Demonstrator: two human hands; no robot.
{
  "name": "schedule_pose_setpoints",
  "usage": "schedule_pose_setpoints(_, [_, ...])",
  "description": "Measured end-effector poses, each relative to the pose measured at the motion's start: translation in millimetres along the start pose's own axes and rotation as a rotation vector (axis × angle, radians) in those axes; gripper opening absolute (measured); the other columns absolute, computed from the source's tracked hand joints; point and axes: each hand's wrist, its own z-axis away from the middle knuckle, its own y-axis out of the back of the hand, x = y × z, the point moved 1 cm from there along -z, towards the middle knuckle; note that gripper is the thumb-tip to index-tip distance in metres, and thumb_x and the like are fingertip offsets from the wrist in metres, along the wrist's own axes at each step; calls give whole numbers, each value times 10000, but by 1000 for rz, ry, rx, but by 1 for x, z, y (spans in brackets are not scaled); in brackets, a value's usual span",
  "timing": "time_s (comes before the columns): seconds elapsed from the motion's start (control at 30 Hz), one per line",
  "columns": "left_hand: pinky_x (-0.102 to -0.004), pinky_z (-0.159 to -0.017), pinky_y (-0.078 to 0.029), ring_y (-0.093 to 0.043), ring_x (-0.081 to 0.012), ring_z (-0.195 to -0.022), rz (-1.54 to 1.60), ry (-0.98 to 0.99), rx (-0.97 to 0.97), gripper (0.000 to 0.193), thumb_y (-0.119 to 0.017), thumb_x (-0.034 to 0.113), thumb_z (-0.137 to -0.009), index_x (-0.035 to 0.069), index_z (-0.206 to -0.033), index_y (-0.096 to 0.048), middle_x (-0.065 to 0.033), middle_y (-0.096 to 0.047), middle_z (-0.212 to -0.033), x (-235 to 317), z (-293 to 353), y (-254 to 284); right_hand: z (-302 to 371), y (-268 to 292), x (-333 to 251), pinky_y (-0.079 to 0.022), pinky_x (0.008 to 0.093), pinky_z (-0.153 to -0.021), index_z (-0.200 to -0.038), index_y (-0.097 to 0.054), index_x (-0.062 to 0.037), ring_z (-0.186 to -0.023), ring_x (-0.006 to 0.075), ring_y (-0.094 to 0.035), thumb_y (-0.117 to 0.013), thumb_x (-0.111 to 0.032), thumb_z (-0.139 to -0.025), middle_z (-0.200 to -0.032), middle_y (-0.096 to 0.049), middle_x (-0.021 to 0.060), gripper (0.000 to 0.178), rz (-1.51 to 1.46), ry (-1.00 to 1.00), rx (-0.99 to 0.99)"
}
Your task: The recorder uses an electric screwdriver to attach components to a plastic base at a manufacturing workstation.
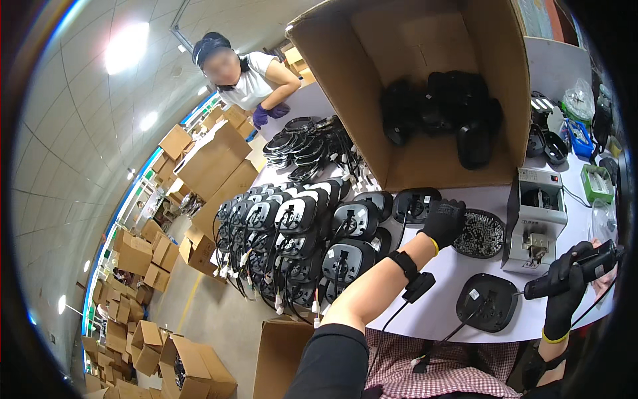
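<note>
My left hand (444, 223), in a black glove, is closed beside a round dark dish of small metal screws (480, 234). Whatever its fingers hold, if anything, is hidden. A black rounded housing (413, 205) with a cable lies just left of that hand. My right hand (566, 287), gloved too, is wrapped round a black electric screwdriver (571, 271). The screwdriver's bit points left, close to the edge of another black housing (487, 302), which lies flat at the table's front with its cable trailing toward me.
Stacked housings (292, 219) with hanging cables fill the table's left. A large open carton (412, 169) holding black parts stands behind. A grey metal machine (535, 219) is right of the dish. Across the table, a person wearing purple gloves (269, 114) leans in. Cartons (193, 366) cover the floor.
</note>
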Motion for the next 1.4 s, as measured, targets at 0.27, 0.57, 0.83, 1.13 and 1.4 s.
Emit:
schedule_pose_setpoints(0.27, [-452,-667,-486,-615,-379,-792,424,177,226,111,-542,76,-851,39,-955,-559,-184,-627,-803,-8,9,15,-1,-30,-1,-366,212,-506,-1082,-431,-94,-538,71,-406,-593,-192,-840,-670,-449,-1,308,38,-40,-28])
schedule_pose_setpoints(0.57, [-318,-815,-491,-623,-184,-900,1103,511,65,255,-578,153,-923,2,-1123,-630,-112,-673,-1035,51,52,55,-11,-51,5,-360,221,-530,-1119,-419,-86,-552,73,-380,-572,-174,-885,-680,-400,-8,293,-160,18,-50])
schedule_pose_setpoints(0.83, [-226,-742,-440,-516,-69,-799,1718,643,-99,304,-564,234,-957,30,-1179,-607,13,-602,-925,88,77,72,-16,-91,2,-363,225,-536,-1080,-399,-81,-553,71,-405,-560,-197,-914,-675,-398,-1,259,-281,179,-128])
schedule_pose_setpoints(1.13, [-226,-772,-429,-476,-67,-831,1814,619,-149,408,-480,369,-993,23,-1195,-555,18,-518,-903,101,80,78,-20,-113,6,-300,213,-465,-1042,-391,-70,-477,58,-338,-567,-188,-907,-633,-374,-12,251,-301,240,-82])
schedule_pose_setpoints(1.4, [-218,-723,-409,-473,-60,-776,1901,701,-81,346,-485,365,-993,52,-1107,-579,28,-530,-858,110,81,79,-18,-116,4,-298,218,-439,-1050,-394,-64,-458,54,-344,-579,-186,-900,-634,-380,-8,267,-300,283,-59])
